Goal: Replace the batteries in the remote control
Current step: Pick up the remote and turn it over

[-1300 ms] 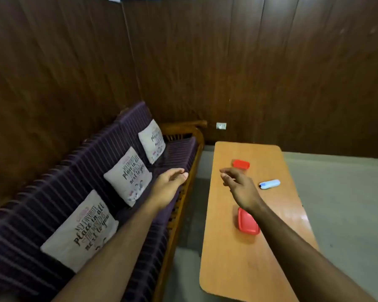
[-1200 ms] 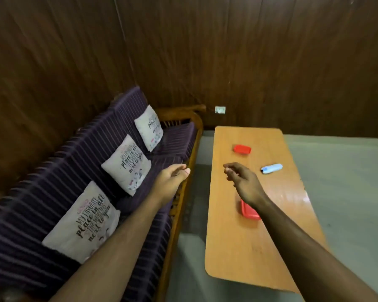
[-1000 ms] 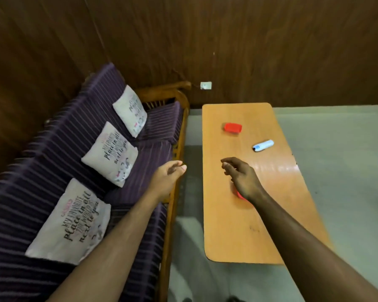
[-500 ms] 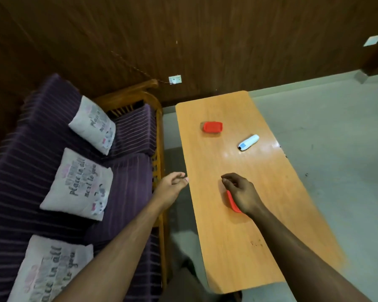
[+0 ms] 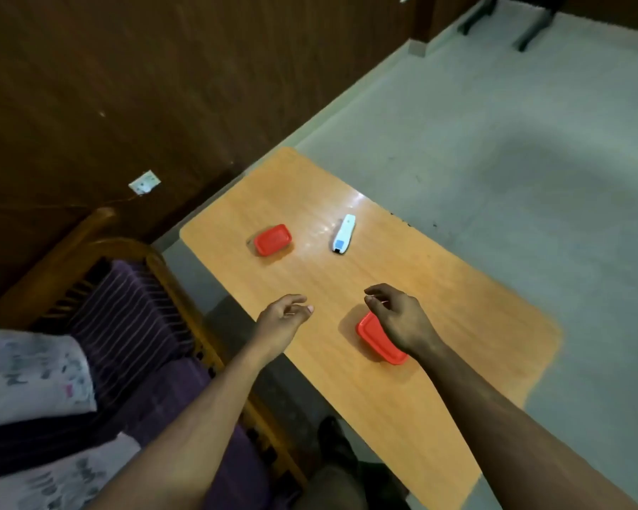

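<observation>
The remote control (image 5: 344, 234), white with a pale blue lower half, lies flat toward the far end of the table (image 5: 457, 307), nearer its right edge, untouched and well apart from both hands. Reaching it looks like the step in hand: best to go for its long sides with thumb and fingers, lift it clear, and turn it over so the battery cover faces up.

The right hand (image 5: 398, 318) hovers over the near red container (image 5: 378, 342), fingers loosely curled and parted, holding nothing. The left hand (image 5: 282, 320) hangs just inside the table's left edge, fingers slightly bent and apart, also empty. A second, smaller red container (image 5: 272, 239) sits left of the remote; whether either holds batteries I cannot tell.

The table is smooth orange wood with rounded corners and a glare patch by the remote. A purple striped sofa (image 5: 133, 325) with printed cushions (image 5: 30, 377) runs along its left; dark wood panelling (image 5: 163, 86) and grey floor (image 5: 512, 141) lie beyond.
</observation>
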